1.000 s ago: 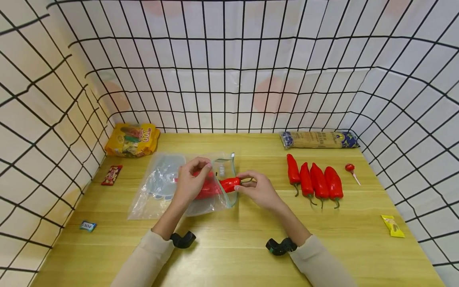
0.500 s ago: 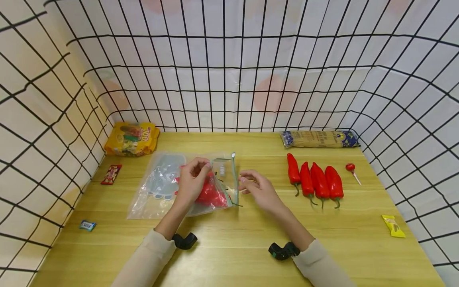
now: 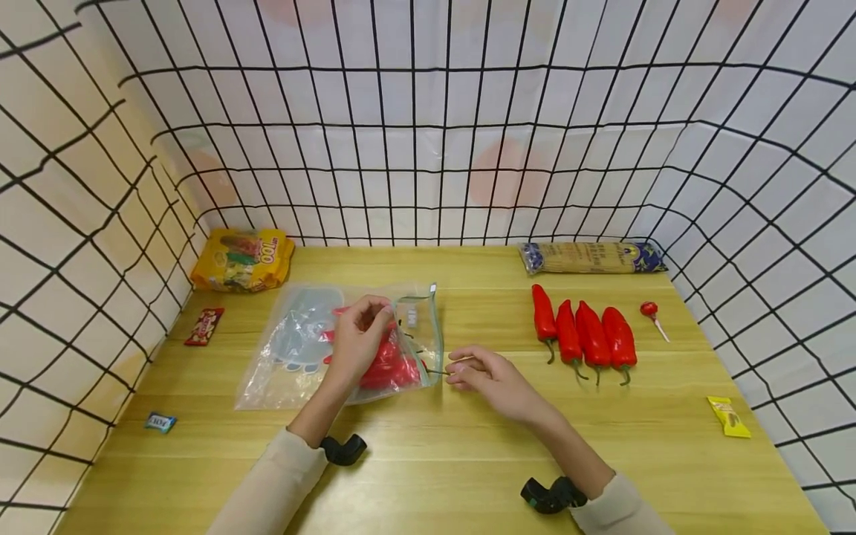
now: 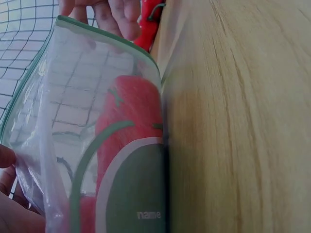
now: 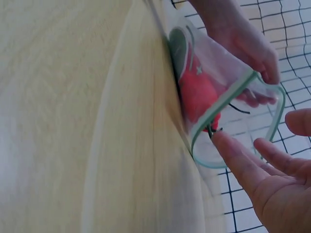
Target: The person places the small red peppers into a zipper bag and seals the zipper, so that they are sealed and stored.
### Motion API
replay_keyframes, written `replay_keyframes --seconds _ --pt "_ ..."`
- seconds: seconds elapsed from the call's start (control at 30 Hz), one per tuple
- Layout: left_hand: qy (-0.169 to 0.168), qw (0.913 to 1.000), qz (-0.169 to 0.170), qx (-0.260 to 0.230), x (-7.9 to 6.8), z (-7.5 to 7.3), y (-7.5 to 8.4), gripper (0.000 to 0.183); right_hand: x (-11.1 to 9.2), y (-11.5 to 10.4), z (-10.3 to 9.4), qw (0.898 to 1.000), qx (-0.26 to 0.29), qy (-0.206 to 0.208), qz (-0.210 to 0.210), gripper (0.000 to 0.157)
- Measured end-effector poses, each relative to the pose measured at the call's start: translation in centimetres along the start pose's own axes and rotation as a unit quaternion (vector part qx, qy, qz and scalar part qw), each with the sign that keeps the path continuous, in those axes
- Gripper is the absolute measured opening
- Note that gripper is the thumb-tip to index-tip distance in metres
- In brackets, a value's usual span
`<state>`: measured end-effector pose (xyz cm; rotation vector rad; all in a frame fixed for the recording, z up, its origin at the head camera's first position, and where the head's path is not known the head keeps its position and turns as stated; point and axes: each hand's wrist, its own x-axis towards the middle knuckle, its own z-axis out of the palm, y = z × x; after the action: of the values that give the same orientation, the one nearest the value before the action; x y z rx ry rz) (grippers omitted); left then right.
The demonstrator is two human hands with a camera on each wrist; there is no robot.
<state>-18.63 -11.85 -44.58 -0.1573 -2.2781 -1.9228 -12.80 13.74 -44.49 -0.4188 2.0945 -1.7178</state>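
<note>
A clear zip bag (image 3: 257,383) with a green-edged mouth lies on the table, its mouth turned right. Red peppers (image 3: 388,369) are inside, seen through the plastic. My left hand (image 3: 357,338) pinches the bag's upper layer near the mouth and keeps it lifted. One pepper stem (image 3: 438,371) pokes out at the lower corner of the mouth. My right hand (image 3: 493,380) is right at that stem. In the right wrist view, its fingers (image 5: 238,160) stretch toward the opening, a fingertip at the stem and the thumb (image 5: 299,121) held apart.
Several red peppers (image 3: 591,336) lie in a row to the right, beside a lollipop (image 3: 649,309). A noodle packet (image 3: 588,258) and a yellow snack bag (image 3: 242,260) sit along the back. Small wrapped sweets lie at both sides; black wire mesh (image 3: 428,171) encloses the table.
The pepper that my right hand held at the mouth is now inside the bag. My right hand let go, drew back, then moved down to the protruding stem. The left hand kept its grip.
</note>
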Motion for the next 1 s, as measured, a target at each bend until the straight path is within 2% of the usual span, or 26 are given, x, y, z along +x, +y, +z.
replay_keyframes --seconds 0.2,0.33,0.5,0.7,0.83,0.93,1.0 --pt "-0.001 0.9999 0.01 0.013 0.0 0.0 -0.1 0.02 -0.1 0.1 0.8 0.999 -0.002 0.046 0.012 0.038" --pt "0.003 0.9997 0.019 0.014 0.0 0.0 -0.2 0.022 0.5 0.4 1.3 0.999 0.024 0.031 0.009 0.039" --pt "0.005 0.9994 0.032 0.013 -0.2 0.0 -0.1 0.018 2.0 0.0 2.5 0.998 0.069 0.011 -0.003 0.035" --pt "0.0 0.9992 0.04 0.006 -0.2 0.1 0.0 0.014 3.3 -0.7 3.6 0.998 0.059 0.008 -0.008 0.034" --pt "-0.005 0.9993 0.036 -0.004 -0.1 0.2 -0.1 0.015 3.1 -0.4 1.9 0.999 0.031 0.037 -0.023 0.033" --pt "-0.008 0.9996 0.028 -0.004 -0.4 0.2 0.7 0.016 2.6 -0.2 -0.8 0.996 -0.023 0.082 -0.027 0.035" --pt "-0.01 0.9996 0.025 0.002 -0.4 0.1 0.7 0.017 2.1 0.0 -2.9 0.99 -0.066 0.121 -0.028 0.038"
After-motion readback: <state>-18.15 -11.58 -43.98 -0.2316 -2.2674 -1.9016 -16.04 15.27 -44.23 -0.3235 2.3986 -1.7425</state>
